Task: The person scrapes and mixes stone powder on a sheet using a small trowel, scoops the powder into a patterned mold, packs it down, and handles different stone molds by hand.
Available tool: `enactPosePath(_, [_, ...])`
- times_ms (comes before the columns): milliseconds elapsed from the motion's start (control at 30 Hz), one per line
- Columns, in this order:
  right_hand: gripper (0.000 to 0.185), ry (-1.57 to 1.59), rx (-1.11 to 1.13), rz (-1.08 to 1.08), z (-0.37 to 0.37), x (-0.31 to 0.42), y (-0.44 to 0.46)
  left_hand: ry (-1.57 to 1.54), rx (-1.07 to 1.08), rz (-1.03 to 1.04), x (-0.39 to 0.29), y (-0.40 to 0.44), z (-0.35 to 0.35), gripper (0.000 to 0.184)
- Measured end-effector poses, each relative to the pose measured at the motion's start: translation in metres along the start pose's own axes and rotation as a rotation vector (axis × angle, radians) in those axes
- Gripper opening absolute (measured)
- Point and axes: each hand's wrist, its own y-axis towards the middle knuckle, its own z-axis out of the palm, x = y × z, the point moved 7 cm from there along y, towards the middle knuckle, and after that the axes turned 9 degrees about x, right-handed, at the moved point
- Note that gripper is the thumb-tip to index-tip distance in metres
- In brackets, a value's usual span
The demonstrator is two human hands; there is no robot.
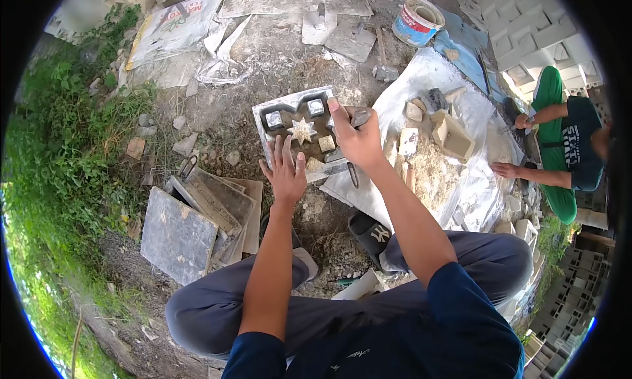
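A square metal mould (293, 97) lies on the ground in front of me, with a star-shaped piece (302, 131) at its middle and several small blocks around it. One block (315, 107) has a shiny silvery top; another block (327, 143) is pale and sandy. My left hand (284, 170) rests on the mould's near left side, fingers stretched and apart. At the right side of the mould, my right hand (359, 137) is closed round a grey-brown lump (360, 118), whose kind I cannot make out. A metal loop (353, 175) hangs from the mould's near right corner.
Right of the mould, a white sheet (421, 76) bears sandy powder, stones, a trowel (408, 144) and a box-shaped container (453, 135). Flat plates (178, 234) stack at left. Beyond are a hammer (384, 72), a bucket (419, 22) and a float (319, 29). Another person (582, 145) sits at right.
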Motion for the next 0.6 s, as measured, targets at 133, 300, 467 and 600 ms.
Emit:
enactPosePath(133, [0.053, 0.076, -0.032, -0.046, 0.0, -0.059, -0.004, 0.015, 0.003, 0.024, 0.005, -0.008, -0.002, 0.06])
enactPosePath(300, [0.048, 0.037, -0.043, -0.078, -0.007, -0.015, -0.014, -0.007, 0.006, 0.016, 0.002, -0.004, 0.001, 0.061])
enactPosePath(467, [0.049, 0.027, -0.043, 0.02, -0.01, -0.03, -0.02, -0.047, 0.026, 0.029, 0.001, -0.008, 0.001, 0.061])
enactPosePath(600, [0.048, 0.026, 0.029, -0.264, -0.002, -0.035, -0.027, -0.118, 0.019, 0.061, 0.003, -0.009, -0.006, 0.062])
